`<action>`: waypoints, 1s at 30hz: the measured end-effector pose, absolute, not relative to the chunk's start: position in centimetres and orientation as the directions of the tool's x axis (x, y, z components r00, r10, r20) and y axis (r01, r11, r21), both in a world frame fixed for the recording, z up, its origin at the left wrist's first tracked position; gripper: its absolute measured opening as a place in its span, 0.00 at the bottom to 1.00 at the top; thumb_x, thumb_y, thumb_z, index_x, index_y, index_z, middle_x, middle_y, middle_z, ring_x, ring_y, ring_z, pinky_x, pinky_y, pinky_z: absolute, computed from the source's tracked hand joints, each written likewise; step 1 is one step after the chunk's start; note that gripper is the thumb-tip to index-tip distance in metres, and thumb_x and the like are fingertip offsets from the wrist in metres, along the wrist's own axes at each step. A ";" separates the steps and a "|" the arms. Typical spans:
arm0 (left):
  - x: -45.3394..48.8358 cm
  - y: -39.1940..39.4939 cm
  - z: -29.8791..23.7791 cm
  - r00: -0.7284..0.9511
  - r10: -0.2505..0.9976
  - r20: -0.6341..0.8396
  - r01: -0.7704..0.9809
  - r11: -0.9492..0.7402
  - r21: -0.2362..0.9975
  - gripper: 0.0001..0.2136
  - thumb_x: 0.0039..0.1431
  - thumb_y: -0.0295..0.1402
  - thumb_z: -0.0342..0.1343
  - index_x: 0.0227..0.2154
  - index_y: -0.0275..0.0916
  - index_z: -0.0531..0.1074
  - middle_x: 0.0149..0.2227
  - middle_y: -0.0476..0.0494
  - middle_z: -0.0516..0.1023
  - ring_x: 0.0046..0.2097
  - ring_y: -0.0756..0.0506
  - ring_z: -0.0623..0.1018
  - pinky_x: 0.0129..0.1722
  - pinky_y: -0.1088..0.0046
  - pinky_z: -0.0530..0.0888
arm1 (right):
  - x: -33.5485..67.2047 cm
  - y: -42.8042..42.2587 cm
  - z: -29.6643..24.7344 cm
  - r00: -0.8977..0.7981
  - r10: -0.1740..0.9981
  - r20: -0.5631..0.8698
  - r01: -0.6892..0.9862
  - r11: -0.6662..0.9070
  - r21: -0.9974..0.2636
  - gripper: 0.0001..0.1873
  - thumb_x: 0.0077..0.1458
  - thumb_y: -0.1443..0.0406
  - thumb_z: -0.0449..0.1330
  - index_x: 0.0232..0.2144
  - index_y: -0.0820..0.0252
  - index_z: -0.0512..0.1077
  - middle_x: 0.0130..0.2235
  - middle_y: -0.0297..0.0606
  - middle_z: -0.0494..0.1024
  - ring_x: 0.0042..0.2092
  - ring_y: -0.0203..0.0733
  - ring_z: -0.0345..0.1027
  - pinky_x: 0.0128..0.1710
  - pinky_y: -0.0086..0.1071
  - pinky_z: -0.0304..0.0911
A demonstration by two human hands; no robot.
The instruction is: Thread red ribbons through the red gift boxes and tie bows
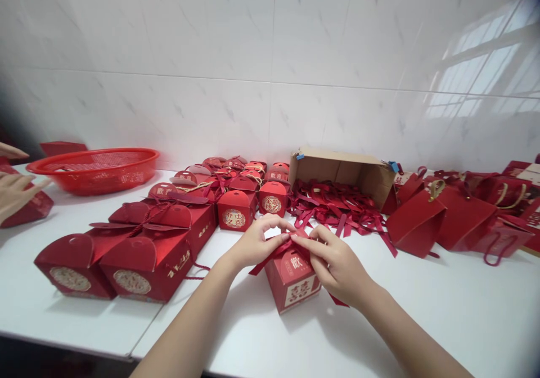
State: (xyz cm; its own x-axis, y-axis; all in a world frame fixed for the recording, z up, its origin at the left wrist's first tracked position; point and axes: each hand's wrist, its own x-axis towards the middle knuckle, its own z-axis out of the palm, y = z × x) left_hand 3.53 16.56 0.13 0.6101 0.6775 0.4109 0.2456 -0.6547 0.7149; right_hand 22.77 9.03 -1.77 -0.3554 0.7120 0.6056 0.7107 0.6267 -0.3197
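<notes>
At the near side of the white table point(426, 322), two bare forearms reach in, and between their hands sits a small red gift box point(290, 285), upright, with a pale panel of red characters on the side towards us. The left hand point(258, 242) bends over the top from one side, thumb and forefinger pinched on a dark red ribbon point(262, 264); the right hand point(341, 259) meets it from the other, its fingertips gripping the same ribbon right over the lid, so close that I can't make out the loop between them. One ribbon end sticks out to the left of the box, another shows beneath the right hand. Over to the left stand larger red boxes point(145, 265) with round patterned badges on their ends and cords across their tops. A little farther back, a cluster of small red boxes point(236, 209) stands close together, while on the right red gift bags point(417, 221) crowd together, some leaning. Between these, a heap of ribbons point(343, 212) spills out of a cardboard carton point(343, 157) lying open towards us. At the far left edge another person's hand point(17, 195) is at a red package point(36, 206), near a red plastic basket point(107, 184). Behind everything rises a shiny tiled wall point(236, 46).
</notes>
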 end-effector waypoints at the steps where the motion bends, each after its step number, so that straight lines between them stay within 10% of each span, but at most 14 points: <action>1: 3.6 16.5 0.1 0.605 0.682 0.410 0.245 -0.650 0.720 0.08 0.56 0.34 0.53 0.35 0.39 0.74 0.39 0.43 0.76 0.44 0.45 0.73 0.47 0.69 0.67 | 22.7 9.1 -1.9 -0.374 0.712 0.594 0.724 0.625 -0.293 0.23 0.56 0.72 0.47 0.52 0.55 0.68 0.36 0.42 0.66 0.35 0.40 0.61 0.33 0.34 0.65; 11: 3.7 16.6 0.2 0.617 0.683 0.392 0.227 -0.631 0.742 0.11 0.58 0.34 0.50 0.40 0.41 0.74 0.42 0.44 0.76 0.46 0.45 0.72 0.47 0.68 0.67 | 22.2 9.0 -1.3 -0.500 0.719 0.482 0.745 0.642 -0.185 0.21 0.58 0.70 0.46 0.50 0.49 0.69 0.40 0.43 0.67 0.41 0.43 0.62 0.39 0.39 0.65; 30: 3.4 16.7 0.4 0.634 0.670 0.386 0.278 -0.664 0.694 0.12 0.52 0.43 0.56 0.24 0.38 0.66 0.35 0.47 0.67 0.41 0.47 0.69 0.47 0.70 0.64 | 22.8 9.6 -2.2 -0.451 0.743 0.494 0.676 0.646 -0.355 0.24 0.55 0.74 0.48 0.47 0.44 0.72 0.34 0.36 0.59 0.36 0.38 0.58 0.35 0.33 0.62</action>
State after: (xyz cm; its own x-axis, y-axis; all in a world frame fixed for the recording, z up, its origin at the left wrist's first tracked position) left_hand 3.36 16.66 0.42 0.6342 0.6697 0.3863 0.2783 -0.6639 0.6941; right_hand 22.82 9.63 -2.20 -0.4514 0.7434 0.4936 0.6758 0.6460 -0.3548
